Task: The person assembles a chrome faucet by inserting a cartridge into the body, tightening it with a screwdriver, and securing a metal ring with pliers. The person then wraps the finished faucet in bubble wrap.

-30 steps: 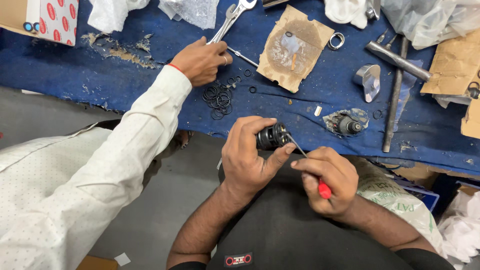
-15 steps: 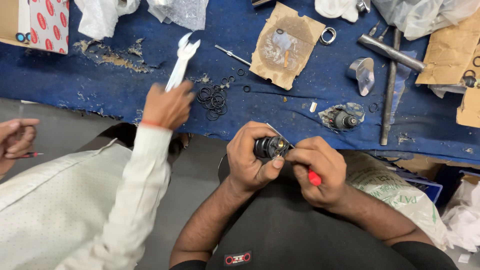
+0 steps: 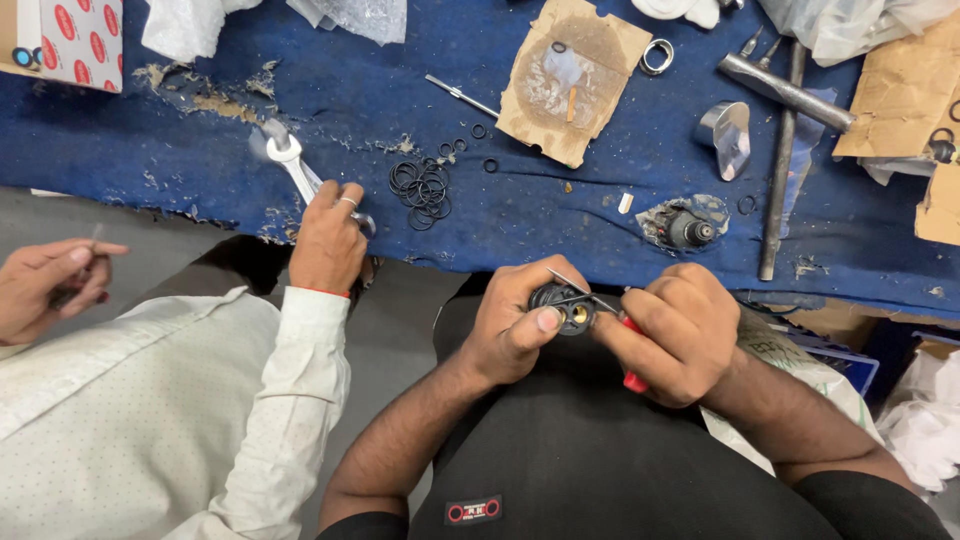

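My left hand (image 3: pixel 520 322) grips a small black round part (image 3: pixel 562 306) with a brass centre, held over my lap just below the bench edge. My right hand (image 3: pixel 668 332) holds a red-handled pick tool (image 3: pixel 610 330), and its thin metal tip rests on the part's face. Both hands are close together and touching around the part.
A person in a white shirt sits at my left; one hand (image 3: pixel 328 238) holds a spanner (image 3: pixel 298 172) at the bench edge, the other hand (image 3: pixel 52 285) is raised apart. On the blue bench lie black O-rings (image 3: pixel 422 185), cardboard (image 3: pixel 568 78), a metal rod (image 3: pixel 778 165) and a small fitting (image 3: pixel 688 228).
The co-worker's hand has pulled the spanner down toward the bench's near edge. My hands stay together on the black part, with the pick tip still on it.
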